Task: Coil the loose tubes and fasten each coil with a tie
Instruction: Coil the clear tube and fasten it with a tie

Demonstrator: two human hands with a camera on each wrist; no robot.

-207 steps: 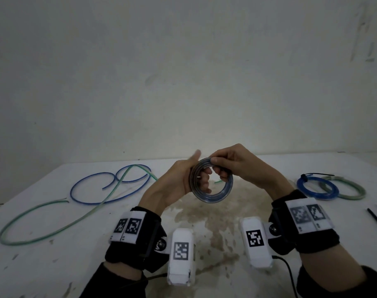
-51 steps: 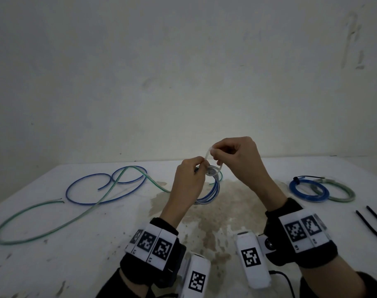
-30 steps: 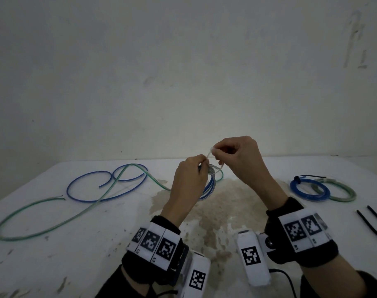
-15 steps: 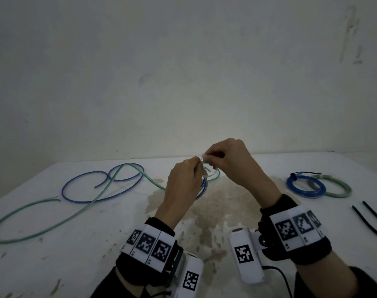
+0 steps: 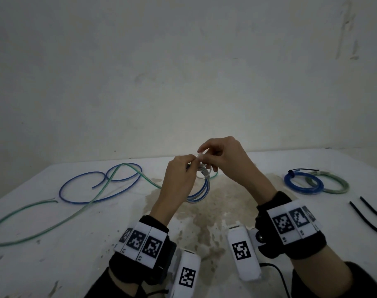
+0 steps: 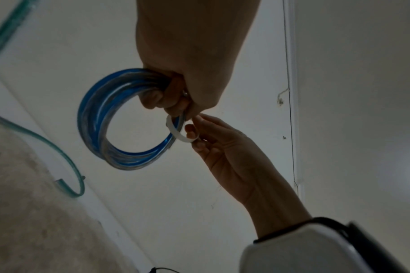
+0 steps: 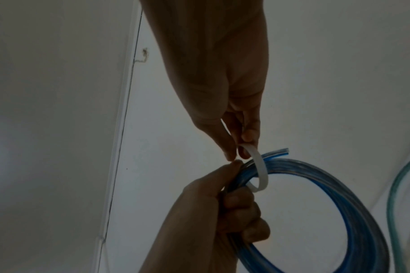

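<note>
My left hand [image 5: 179,177] grips a coil of clear blue tube [image 5: 201,191] above the stained middle of the white table [image 5: 54,244]. In the left wrist view its curled fingers [image 6: 164,97] close round the coil [image 6: 101,118]. A white tie [image 6: 175,132] loops round the coil's strands, and my right hand [image 5: 224,160] pinches the tie's upper part between thumb and fingers. The right wrist view shows the white tie [image 7: 260,170] curving over the coil [image 7: 316,177] from my right fingertips [image 7: 246,147], just above my left hand [image 7: 222,212]. The tube's cut end [image 7: 281,156] sticks out beside the tie.
A loose blue tube [image 5: 93,186] and a long loose green tube [image 5: 54,214] lie across the table's left side. A tied blue coil [image 5: 303,182] and a green coil [image 5: 334,183] lie at the right. Two black ties [image 5: 368,216] lie near the right edge.
The coil turned from flat-on to edge-on in my left hand. My right hand brought a white tie over it and, in the last second, drew in closer to my left hand.
</note>
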